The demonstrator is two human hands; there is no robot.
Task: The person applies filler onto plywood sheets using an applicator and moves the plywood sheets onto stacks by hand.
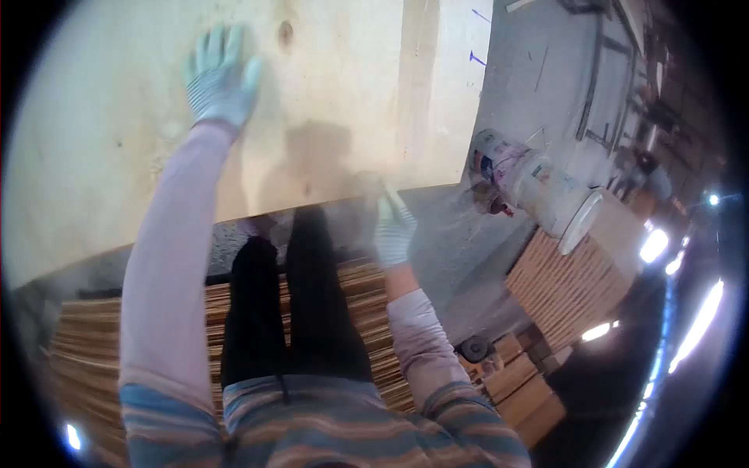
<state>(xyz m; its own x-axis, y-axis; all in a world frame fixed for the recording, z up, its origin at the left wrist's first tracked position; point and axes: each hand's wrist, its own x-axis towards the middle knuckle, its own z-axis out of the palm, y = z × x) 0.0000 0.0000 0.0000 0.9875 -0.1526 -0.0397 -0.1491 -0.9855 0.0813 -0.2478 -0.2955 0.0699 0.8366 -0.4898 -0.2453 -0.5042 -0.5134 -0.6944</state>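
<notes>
A large pale plywood sheet (335, 93) with knots fills the upper left of the head view. My left hand (222, 82), in a white and grey striped glove, lies flat on it with the fingers spread. At the sheet's near edge is my right hand (395, 226), gloved the same way and smeared by motion. Its fingers look closed together; a blurred shape at their tips is too indistinct to name. Blue pen marks (477, 58) show near the sheet's right edge.
Beyond the right edge stand stained white buckets (550, 195) on the grey floor (538, 70). A stack of boards (573, 277) is behind them. More stacked sheets (94, 343) lie behind my legs. A person (651, 175) appears at the far right.
</notes>
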